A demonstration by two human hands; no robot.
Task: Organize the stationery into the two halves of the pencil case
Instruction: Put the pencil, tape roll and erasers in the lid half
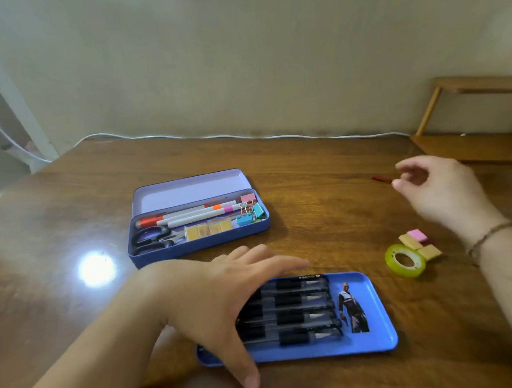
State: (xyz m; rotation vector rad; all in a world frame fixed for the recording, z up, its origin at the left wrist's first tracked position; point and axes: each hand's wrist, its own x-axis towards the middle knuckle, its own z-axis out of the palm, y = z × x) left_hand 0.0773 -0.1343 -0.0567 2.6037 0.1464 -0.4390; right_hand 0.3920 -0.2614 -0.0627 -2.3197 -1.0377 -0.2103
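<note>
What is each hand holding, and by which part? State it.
Nothing is held. The left hand lies flat on the pens; the right hand reaches toward the red piece.

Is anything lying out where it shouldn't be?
Yes. A yellow-green tape roll, three small square erasers and a small red stick lie loose on the brown wooden table, outside both case halves.

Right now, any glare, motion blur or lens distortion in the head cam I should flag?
Head view: a bright glare spot sits on the table left of the purple case; the right hand is motion-blurred, the left hand over the black pens less so; wide-angle bowing curves the table's far edge; shadows are soft.
</note>
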